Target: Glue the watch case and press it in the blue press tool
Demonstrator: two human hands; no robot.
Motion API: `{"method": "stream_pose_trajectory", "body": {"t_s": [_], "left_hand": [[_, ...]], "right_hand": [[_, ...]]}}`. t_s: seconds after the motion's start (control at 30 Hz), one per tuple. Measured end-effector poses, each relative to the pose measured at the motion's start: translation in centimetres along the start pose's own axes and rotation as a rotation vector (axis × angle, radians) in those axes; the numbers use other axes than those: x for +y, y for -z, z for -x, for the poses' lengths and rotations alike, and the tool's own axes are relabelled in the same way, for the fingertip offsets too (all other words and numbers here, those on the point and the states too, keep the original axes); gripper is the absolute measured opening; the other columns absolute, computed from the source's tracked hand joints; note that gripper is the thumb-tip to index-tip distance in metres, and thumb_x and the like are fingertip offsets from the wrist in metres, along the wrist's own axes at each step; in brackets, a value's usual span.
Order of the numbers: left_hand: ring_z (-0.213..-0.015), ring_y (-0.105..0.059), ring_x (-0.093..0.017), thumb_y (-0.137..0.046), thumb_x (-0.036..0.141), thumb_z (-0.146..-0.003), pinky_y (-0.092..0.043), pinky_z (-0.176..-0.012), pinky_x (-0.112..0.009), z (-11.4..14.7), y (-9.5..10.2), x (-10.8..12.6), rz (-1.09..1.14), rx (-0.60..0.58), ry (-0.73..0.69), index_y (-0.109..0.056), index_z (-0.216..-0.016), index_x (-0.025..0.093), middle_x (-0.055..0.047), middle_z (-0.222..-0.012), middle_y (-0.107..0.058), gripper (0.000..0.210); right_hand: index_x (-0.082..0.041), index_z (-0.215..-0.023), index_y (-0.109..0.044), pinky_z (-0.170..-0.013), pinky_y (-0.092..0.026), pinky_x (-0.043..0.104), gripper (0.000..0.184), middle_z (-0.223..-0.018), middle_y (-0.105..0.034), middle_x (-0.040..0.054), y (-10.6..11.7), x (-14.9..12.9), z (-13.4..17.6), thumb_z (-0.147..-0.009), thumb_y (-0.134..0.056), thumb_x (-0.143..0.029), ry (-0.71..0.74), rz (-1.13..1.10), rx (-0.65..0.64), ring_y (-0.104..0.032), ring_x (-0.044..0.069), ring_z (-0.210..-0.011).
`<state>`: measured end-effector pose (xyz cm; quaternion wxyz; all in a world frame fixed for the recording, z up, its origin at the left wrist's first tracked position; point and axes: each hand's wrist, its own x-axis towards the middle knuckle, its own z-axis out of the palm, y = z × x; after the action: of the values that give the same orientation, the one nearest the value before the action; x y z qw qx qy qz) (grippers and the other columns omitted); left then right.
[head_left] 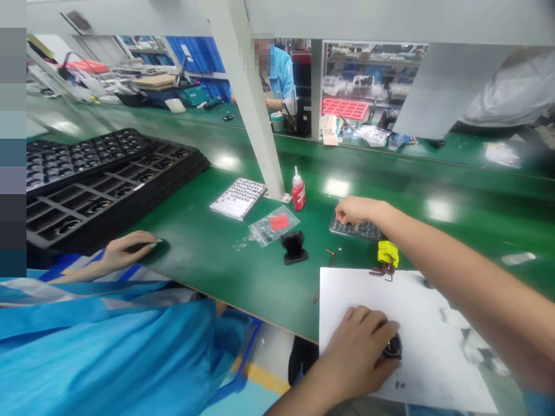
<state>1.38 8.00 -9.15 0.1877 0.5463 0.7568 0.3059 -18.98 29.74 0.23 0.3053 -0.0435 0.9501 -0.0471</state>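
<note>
Left fingers [387,331] clamp a round part [393,346], right fingers [343,215] bunch together, over green bench [225,277].

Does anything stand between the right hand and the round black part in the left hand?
Partly: fingers of the left hand curl around the round black part, and a yellow hex-key holder at the far edge of the white sheet sits near the direct line from the right hand.

The green bench [243,277] (glossy) carries white paper [429,341], a red bottle [299,195] and a clear bag [264,232].
</note>
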Motion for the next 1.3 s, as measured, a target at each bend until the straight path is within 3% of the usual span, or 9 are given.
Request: {"method": "stream_pose_trajectory", "body": {"t_s": [0.17,0.27,0.37,0.47,0.6,0.77,0.93,1.13,1.3], "left_hand": [[-0.119,-0.055,-0.03,-0.065,0.049,-0.102,-0.046,-0.102,-0.045,-0.1,-0.1,0.0,0.004,0.016,0.002,-0.052,-0.147,0.025,-0.007,-0.134,-0.066,0.053],[-0.116,-0.057,-0.03,-0.07,0.047,-0.099,-0.048,-0.101,-0.046,-0.2,-0.3,0.0,-0.005,0.057,0.013,-0.055,-0.144,0.025,-0.006,-0.131,-0.068,0.052],[-0.116,-0.058,-0.029,-0.076,0.04,-0.096,-0.05,-0.103,-0.045,-0.2,-0.3,0.1,-0.004,0.102,0.001,-0.058,-0.142,0.024,-0.007,-0.131,-0.069,0.053],[-0.118,-0.06,-0.028,-0.08,0.026,-0.093,-0.051,-0.106,-0.044,-0.1,-0.3,0.1,-0.037,0.144,-0.022,-0.059,-0.141,0.021,-0.008,-0.132,-0.068,0.053],[-0.12,-0.061,-0.029,-0.071,0.022,-0.098,-0.053,-0.104,-0.044,-0.5,-0.4,-1.1,-0.153,0.228,-0.111,-0.058,-0.143,0.022,-0.01,-0.134,-0.068,0.046],[-0.113,-0.064,-0.027,-0.067,0.032,-0.1,-0.054,-0.098,-0.038,-1.2,-0.4,-2.8,-0.254,0.278,-0.203,-0.062,-0.139,0.026,-0.007,-0.127,-0.07,0.039],[-0.113,-0.064,-0.024,-0.066,0.041,-0.101,-0.053,-0.096,-0.034,-1.2,0.3,-2.8,-0.303,0.248,-0.221,-0.065,-0.136,0.029,-0.004,-0.126,-0.07,0.037],[-0.117,-0.065,-0.025,-0.065,0.05,-0.1,-0.054,-0.098,-0.034,-0.8,0.2,-3.3,-0.287,0.213,-0.164,-0.066,-0.136,0.033,-0.003,-0.131,-0.069,0.04],[-0.118,-0.066,-0.029,-0.063,0.055,-0.1,-0.056,-0.101,-0.04,-0.5,0.1,-2.7,-0.226,0.186,-0.047,-0.07,-0.132,0.034,-0.005,-0.132,-0.069,0.039]], "right_hand": [[-0.015,-0.105,-0.07,-0.081,-0.06,0.035,0.02,-0.102,-0.071,0.0038,0.1,-0.2,1.6,-0.104,-0.069,-0.034,0.068,-0.016,0.157,-0.068,0.017,-0.087],[-0.016,-0.092,-0.068,-0.075,-0.053,0.03,0.005,-0.089,-0.069,0.0012,0.9,-0.5,4.2,-0.097,-0.068,-0.017,0.134,-0.047,0.337,-0.064,0.016,-0.08],[-0.017,-0.085,-0.067,-0.072,-0.045,0.027,0.013,-0.081,-0.07,0.0001,1.5,-0.1,9.3,-0.086,-0.063,-0.005,0.156,-0.108,0.515,-0.062,0.014,-0.074],[-0.019,-0.094,-0.07,-0.075,-0.049,0.026,0.013,-0.084,-0.073,-0.0005,0.2,1.8,17.1,-0.087,-0.062,-0.011,0.149,-0.21,0.74,-0.067,0.014,-0.076],[-0.023,-0.097,-0.074,-0.072,-0.057,0.027,0.007,-0.086,-0.077,-0.0004,-6.2,4.8,28.6,-0.093,-0.069,-0.028,0.034,-0.403,1.072,-0.072,0.016,-0.074],[-0.026,-0.092,-0.077,-0.066,-0.059,0.028,0.012,-0.09,-0.081,0.0007,-18.0,8.1,38.0,-0.098,-0.07,-0.034,-0.329,-0.521,1.128,-0.075,0.018,-0.075],[-0.028,-0.096,-0.075,-0.078,-0.06,0.027,0.01,-0.097,-0.081,-0.0007,-24.4,10.1,39.9,-0.1,-0.068,-0.025,-0.342,-0.452,1.108,-0.078,0.018,-0.088],[-0.025,-0.104,-0.072,-0.072,-0.061,0.025,0.012,-0.098,-0.08,0.0009,-24.3,10.9,38.7,-0.099,-0.067,-0.015,-0.244,-0.314,1.114,-0.077,0.016,-0.082],[-0.024,-0.102,-0.075,-0.083,-0.062,0.033,0.015,-0.094,-0.079,0.0038,-23.6,11.9,37.7,-0.101,-0.065,-0.012,-0.102,-0.161,1.095,-0.075,0.02,-0.09]]}}
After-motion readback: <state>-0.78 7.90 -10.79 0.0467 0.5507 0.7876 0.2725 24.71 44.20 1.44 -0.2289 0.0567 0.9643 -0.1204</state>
